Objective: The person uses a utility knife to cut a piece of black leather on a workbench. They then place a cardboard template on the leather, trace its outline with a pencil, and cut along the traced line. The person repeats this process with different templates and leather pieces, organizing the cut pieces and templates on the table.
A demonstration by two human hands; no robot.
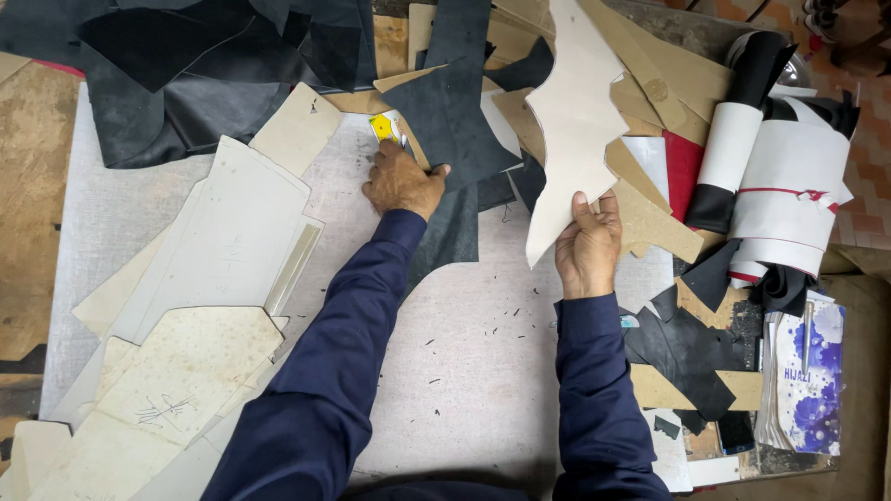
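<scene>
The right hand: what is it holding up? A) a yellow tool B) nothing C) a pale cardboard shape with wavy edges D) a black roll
C: the right hand grips the lower end of a pale cardboard pattern with wavy edges, lifted over the table.

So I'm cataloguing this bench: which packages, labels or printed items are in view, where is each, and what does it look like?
Printed packet: far right edge, flat rectangle, white with purple floral splashes.
Yellow-labelled small item: beside the left hand, small, yellow and white; kind unclear.
White paper wrap: around the rolled dark material at right, tied with a red band.
No screens or signs.
</scene>
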